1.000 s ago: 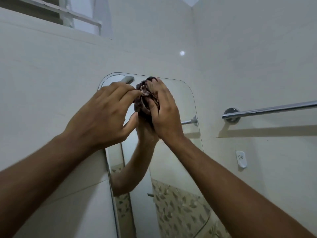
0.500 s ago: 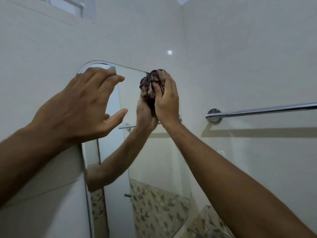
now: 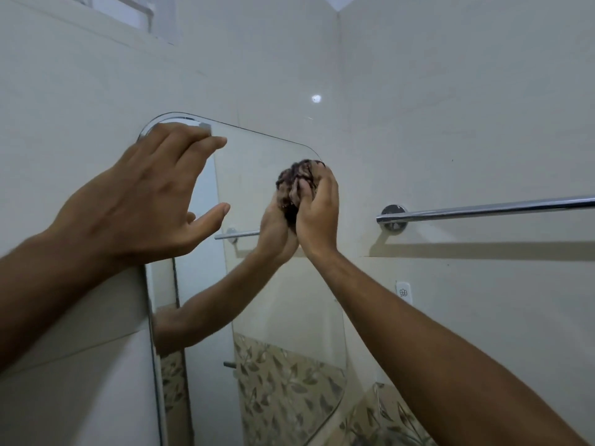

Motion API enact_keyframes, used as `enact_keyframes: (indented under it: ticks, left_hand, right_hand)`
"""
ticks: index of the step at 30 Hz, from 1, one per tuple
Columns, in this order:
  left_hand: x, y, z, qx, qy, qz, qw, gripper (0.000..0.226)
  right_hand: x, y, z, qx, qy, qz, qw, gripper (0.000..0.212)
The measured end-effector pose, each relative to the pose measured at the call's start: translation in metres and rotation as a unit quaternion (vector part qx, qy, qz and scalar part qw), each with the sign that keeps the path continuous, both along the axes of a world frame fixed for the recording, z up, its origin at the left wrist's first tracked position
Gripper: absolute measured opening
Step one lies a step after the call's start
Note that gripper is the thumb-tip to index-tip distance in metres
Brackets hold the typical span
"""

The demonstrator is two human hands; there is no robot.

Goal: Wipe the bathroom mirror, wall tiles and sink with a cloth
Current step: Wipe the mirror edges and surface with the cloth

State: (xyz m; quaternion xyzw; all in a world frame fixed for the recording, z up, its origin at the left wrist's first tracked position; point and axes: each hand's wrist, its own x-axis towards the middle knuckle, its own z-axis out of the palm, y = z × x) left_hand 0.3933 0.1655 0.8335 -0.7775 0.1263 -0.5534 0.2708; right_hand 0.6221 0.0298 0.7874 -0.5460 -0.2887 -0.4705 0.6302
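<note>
Up against the mirror (image 3: 283, 304), near its top right corner, the right hand (image 3: 317, 209) grips a cloth (image 3: 297, 181) bunched into a dark, brownish wad. Its fingers curl round the wad and press it to the glass, so the cloth touches its own reflection. Balled up like this, the cloth has no clear long axis; the bulk of it bulges up and to the left, out past the fingertips. The right forearm runs up from the lower right corner of the view, and the mirrored arm meets it at the cloth.

At the mirror's top left corner hovers the left hand (image 3: 145, 201), fingers spread and almost straight, thumb held out below them, holding nothing. Whether the fingertips touch the glass or the rim I cannot tell, though they lie over the rounded corner.

The mirror is a tall pane with rounded corners, its long axis running top to bottom on pale wall tiles (image 3: 450, 91). Right of it, on the adjoining wall, a chrome towel rail (image 3: 483, 209) runs level off to the right edge, its round mount near the mirror's edge. Below the rail sits 1 small white wall fitting (image 3: 403, 291). Leaf-patterned tiles (image 3: 380, 420) show at the bottom, beside the mirror and reflected in it.
</note>
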Motion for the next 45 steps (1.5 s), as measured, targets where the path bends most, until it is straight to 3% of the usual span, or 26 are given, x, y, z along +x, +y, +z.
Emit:
enact_keyframes:
  ticks: [5, 8, 12, 15, 20, 24, 28, 32, 37, 41, 45]
  left_hand:
    - [-0.001, -0.001, -0.001, 0.003, 0.007, 0.012, 1.0, 0.079]
    - [-0.001, -0.001, -0.001, 0.002, 0.008, 0.013, 1.0, 0.079]
    - [-0.001, -0.001, -0.001, 0.005, 0.006, 0.016, 1.0, 0.079]
    - [0.001, 0.0, -0.001, 0.003, 0.002, 0.018, 1.0, 0.08]
    - [0.001, -0.001, 0.0, 0.009, 0.001, 0.02, 1.0, 0.08]
    - [-0.003, -0.002, -0.003, 0.009, -0.002, 0.022, 1.0, 0.079]
    - [-0.004, -0.004, -0.004, 0.005, 0.002, 0.021, 1.0, 0.078]
    - [-0.004, -0.004, -0.004, 0.003, 0.001, 0.024, 1.0, 0.08]
    - [-0.003, -0.002, -0.003, 0.006, 0.001, 0.029, 1.0, 0.081]
    - [-0.006, -0.004, -0.005, 0.005, -0.002, 0.024, 1.0, 0.079]
    - [-0.006, -0.004, -0.006, 0.001, -0.002, 0.031, 1.0, 0.079]
  right_hand:
    - [-0.015, 0.005, 0.053, 0.0, -0.062, 0.03, 0.998, 0.04]
    - [0.005, -0.004, 0.055, 0.043, 0.001, 0.036, 0.998, 0.036]
    - [0.018, -0.008, 0.012, 0.077, 0.09, 0.026, 0.993, 0.036]
    - [0.008, -0.001, -0.008, 0.056, 0.042, -0.004, 0.998, 0.036]
    - [0.006, -0.001, 0.028, 0.003, -0.038, 0.0, 0.999, 0.04]
    - [0.024, -0.013, 0.03, 0.027, 0.029, 0.017, 0.999, 0.039]
    - [0.025, -0.011, -0.012, 0.068, 0.1, 0.009, 0.993, 0.037]
    - [0.002, -0.001, -0.032, 0.026, 0.034, -0.017, 0.999, 0.038]
    - [0.002, -0.008, 0.032, -0.038, -0.043, -0.001, 0.998, 0.04]
    - [0.021, -0.017, 0.031, 0.027, 0.047, 0.012, 0.998, 0.035]
    - [0.029, -0.02, -0.034, 0.052, 0.135, 0.015, 0.989, 0.039]
